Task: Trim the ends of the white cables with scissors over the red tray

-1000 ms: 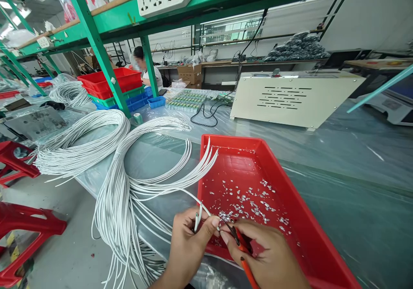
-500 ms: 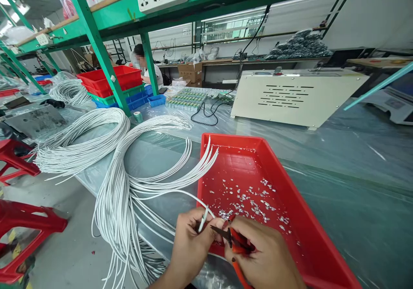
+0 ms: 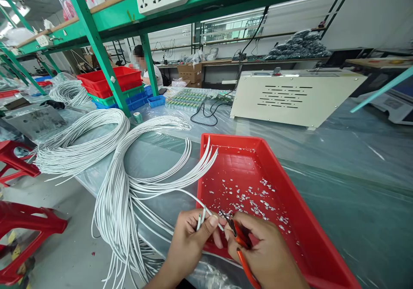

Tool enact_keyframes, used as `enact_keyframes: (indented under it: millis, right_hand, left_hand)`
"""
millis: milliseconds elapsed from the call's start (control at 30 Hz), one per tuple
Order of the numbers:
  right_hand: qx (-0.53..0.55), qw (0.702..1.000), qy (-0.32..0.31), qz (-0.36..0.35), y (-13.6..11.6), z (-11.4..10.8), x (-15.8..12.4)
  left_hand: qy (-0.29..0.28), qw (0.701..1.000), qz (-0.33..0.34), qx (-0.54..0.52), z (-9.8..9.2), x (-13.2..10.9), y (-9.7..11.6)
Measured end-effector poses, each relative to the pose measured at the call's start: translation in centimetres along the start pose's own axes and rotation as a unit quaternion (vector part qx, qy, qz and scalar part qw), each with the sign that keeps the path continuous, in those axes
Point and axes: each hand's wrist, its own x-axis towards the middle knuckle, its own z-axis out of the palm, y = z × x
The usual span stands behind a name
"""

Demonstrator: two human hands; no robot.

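Note:
Over the near edge of a red tray, my left hand pinches a white cable between thumb and fingers. Short white cable ends also poke up from between its fingers. The held cable's tip points right, toward the other hand. My right hand grips orange-handled cutters, their dark jaws near that tip; whether they touch it I cannot tell. Small whitish and silvery scraps lie scattered on the tray floor. The cable runs back left to a large bundle of white cables hanging over the table edge.
Another coil of white cables lies to the left. A beige metal box with slots stands behind the tray. Green shelf posts rise beside stacked red, green and blue bins. Red stools are at lower left. A person sits farther back.
The cutters have swung from pointing left across the left thumb to pointing up-left, slightly right of before. The cable tip now shows beyond the left thumb, and another short end shows between the fingers.

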Motion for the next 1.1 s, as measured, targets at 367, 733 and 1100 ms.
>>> enact_keyframes:
  millis: [367, 733, 1100]
  right_hand:
    - [-0.09, 0.991, 0.095, -0.013, 0.2, -1.7, 0.8]
    - [0.032, 0.996, -0.071, 0.045, -0.8, -1.9, 0.6]
    - [-0.12, 0.988, -0.004, -0.096, -0.9, -1.2, 0.2]
  left_hand:
    - [0.045, 0.997, -0.01, 0.059, -0.7, 0.0, -0.2]
    - [0.097, 0.986, 0.038, 0.133, 0.3, 0.0, -0.6]
    - [0.096, 0.978, 0.046, 0.182, 0.2, -0.4, -1.8]
